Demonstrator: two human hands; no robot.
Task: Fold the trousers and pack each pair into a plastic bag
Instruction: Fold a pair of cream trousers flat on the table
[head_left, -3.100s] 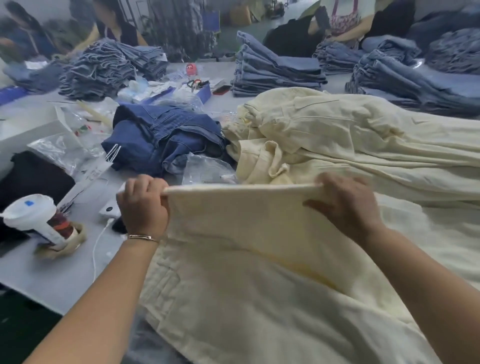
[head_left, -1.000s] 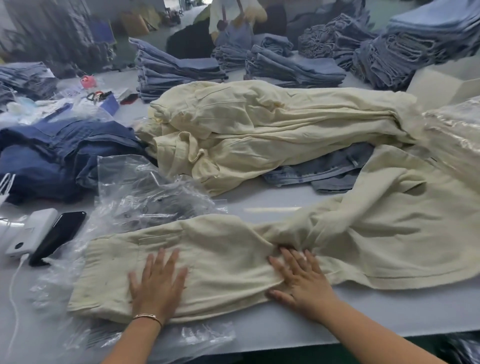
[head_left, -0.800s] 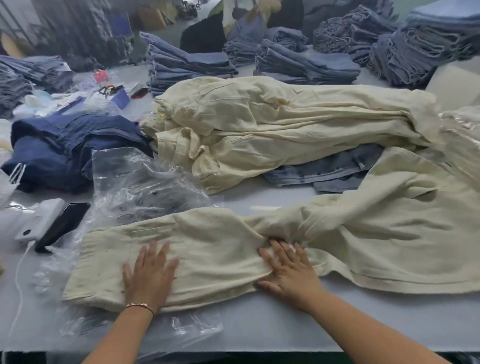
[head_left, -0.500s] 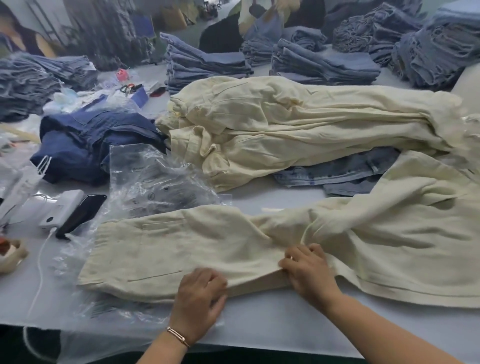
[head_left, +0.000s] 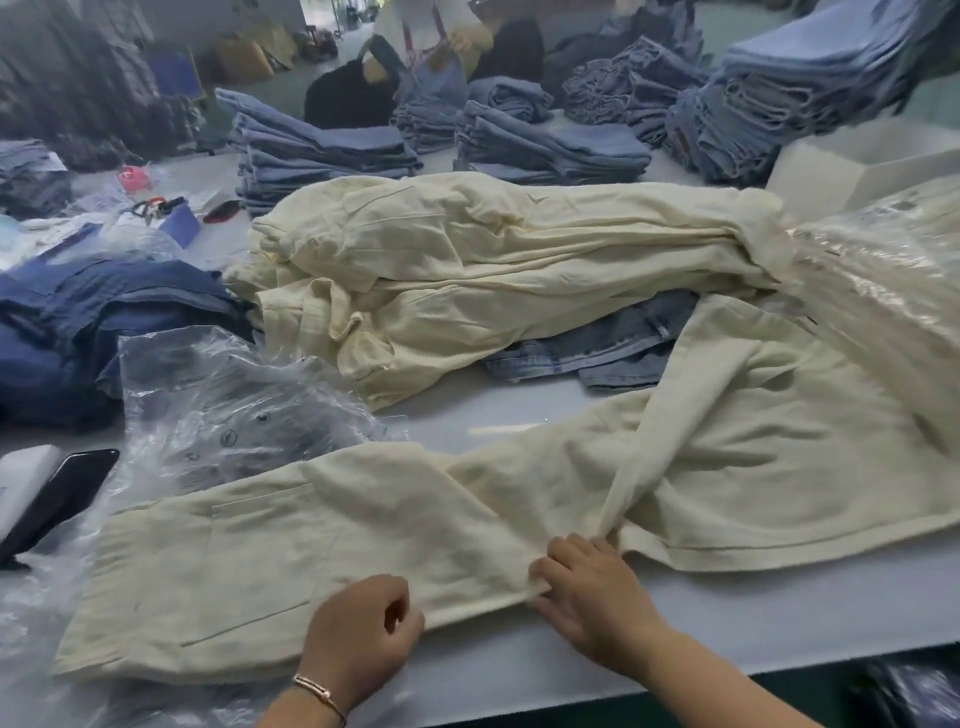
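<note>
A pair of cream trousers (head_left: 322, 561) lies flat along the near edge of the table, waist end to the left, legs running off to the right in loose folds. My left hand (head_left: 358, 636) is curled on the near hem of the trousers and pinches the cloth. My right hand (head_left: 587, 587) grips the near edge at the crotch fold, fingers tucked under the cloth. Crumpled clear plastic bags (head_left: 234, 410) lie behind and under the left end of the trousers. Behind them is a heap of more cream trousers (head_left: 467, 280).
Dark blue jeans (head_left: 78, 327) lie at the left, with a black phone (head_left: 57, 499) beside a white power bank. Stacks of folded denim (head_left: 317, 156) line the back. A white box (head_left: 852, 166) and bagged cream trousers (head_left: 883, 270) sit at the right. A person works at the far side.
Both hands lay flat on the trousers a second ago, smoothing them. They have slid to the near edge and closed on the cloth there.
</note>
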